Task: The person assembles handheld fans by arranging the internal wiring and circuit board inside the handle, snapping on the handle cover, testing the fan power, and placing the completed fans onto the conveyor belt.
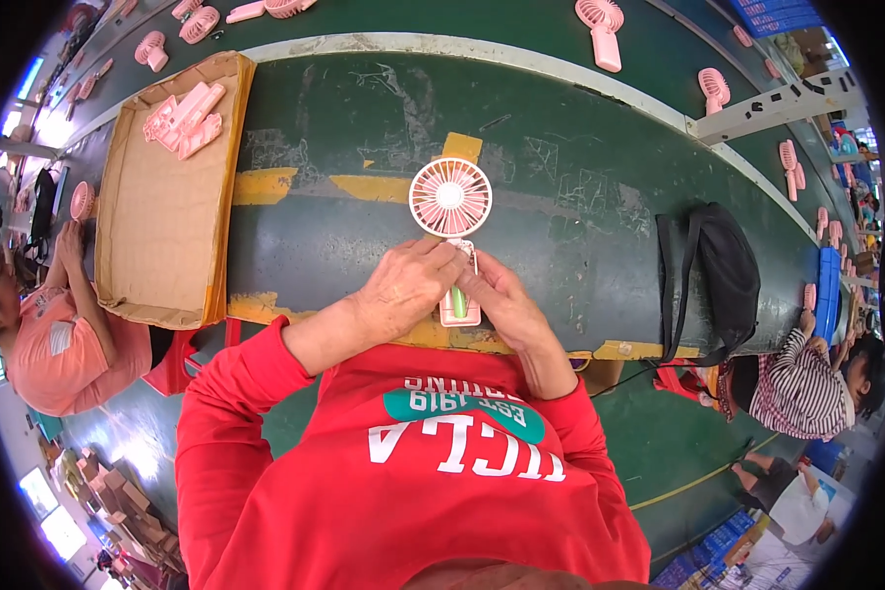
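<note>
Pink and white plastic made up the fan at the centre of the frame, its round grille toward the top and its handle pointing to the lower edge. The handle's casing lay open, with a green cylindrical piece showing inside. The left hand gripped the fan at the top of the handle, its fingertips partly hidden; the right hand held the handle from the other side, thumb across it.

Beneath lay a dark green bench, scuffed and patched with yellow tape. At left of the frame stood a shallow cardboard box with pink plastic parts at its upper end. A black bag rested at right. Another pink fan lay at the upper right, beyond a pale rail. A co-worker in a striped top sat at the far right.
</note>
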Available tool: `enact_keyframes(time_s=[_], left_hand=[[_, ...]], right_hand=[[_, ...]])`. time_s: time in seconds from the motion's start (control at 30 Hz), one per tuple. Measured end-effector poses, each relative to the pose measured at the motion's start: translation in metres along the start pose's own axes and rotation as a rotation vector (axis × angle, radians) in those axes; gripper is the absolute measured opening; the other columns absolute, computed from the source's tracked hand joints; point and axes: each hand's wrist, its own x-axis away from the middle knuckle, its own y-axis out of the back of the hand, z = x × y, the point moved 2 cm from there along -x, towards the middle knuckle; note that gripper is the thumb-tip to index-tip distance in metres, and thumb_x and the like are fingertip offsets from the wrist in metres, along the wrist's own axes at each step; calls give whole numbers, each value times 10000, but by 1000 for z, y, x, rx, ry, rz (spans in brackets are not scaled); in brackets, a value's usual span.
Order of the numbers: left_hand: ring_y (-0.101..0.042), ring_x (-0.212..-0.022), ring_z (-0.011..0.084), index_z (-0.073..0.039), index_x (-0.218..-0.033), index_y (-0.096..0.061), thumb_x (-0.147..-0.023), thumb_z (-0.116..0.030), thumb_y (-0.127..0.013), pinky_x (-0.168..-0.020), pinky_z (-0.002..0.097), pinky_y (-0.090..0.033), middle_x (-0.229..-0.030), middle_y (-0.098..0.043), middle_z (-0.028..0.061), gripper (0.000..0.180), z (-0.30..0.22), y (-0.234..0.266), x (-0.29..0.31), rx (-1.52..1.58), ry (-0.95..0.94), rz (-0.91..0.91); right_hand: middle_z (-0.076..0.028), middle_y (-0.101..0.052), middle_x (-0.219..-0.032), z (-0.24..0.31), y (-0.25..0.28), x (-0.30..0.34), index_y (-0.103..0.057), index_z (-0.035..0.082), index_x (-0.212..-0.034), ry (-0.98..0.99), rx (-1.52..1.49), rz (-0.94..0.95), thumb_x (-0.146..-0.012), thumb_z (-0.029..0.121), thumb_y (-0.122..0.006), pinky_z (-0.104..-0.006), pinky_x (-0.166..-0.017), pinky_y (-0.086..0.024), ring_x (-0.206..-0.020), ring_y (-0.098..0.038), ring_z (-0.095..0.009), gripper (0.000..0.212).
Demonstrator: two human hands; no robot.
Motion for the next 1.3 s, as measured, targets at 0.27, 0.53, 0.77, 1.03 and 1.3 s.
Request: enact_keyframes(time_s=[0.27, 0.53, 0.77, 1.03, 1.3], left_hand=[[-609, -701, 311, -18, -1091, -492, -772, 1, -573, -608, 382, -493, -795, -595, 147, 330, -2, 6, 11, 236, 369, -105], [-592, -732, 350, -2, -1003, -580, -774, -22, -571, -629, 431, -483, -852, -580, 155, 229, -6, -6, 32, 260, 484, -204], [-599, -729, 348, 3, -998, -603, -758, -2, -579, -629, 423, -498, -856, -591, 165, 241, -9, 9, 40, 84, 469, -177], [-597, -757, 344, -11, -951, -606, -769, -25, -577, -645, 405, -493, -893, -602, 168, 185, 112, 117, 53, -386, 613, -462], [-610, -762, 267, -74, -869, -625, -802, -71, -511, -738, 403, -457, -817, -635, 110, 132, 291, 142, 119, -834, 695, -293]], right_hand=[[-37, -604, -950, -4, 0, -7, -524, -4, -1107, -170, -34, -115, -953, 251, -476, -229, -712, -494, -828, -581, -83, 302], [-64, -619, -978, -11, -2, -12, -540, -7, -1103, -36, -145, -189, -947, 217, -484, -228, -730, -492, -840, -599, -101, 279], [-83, -618, -1002, -11, -16, -20, -540, -34, -1116, -3, -95, -215, -945, 177, -471, -266, -767, -499, -856, -608, -131, 281], [-180, -628, -998, -6, -4, -5, -518, -44, -1128, -59, -133, -205, -941, 193, -471, -326, -794, -522, -902, -633, -235, 305], [-188, -621, -1021, -6, -4, -3, -507, -48, -1135, -94, -123, -267, -941, 204, -476, -332, -796, -523, -909, -631, -240, 320]])
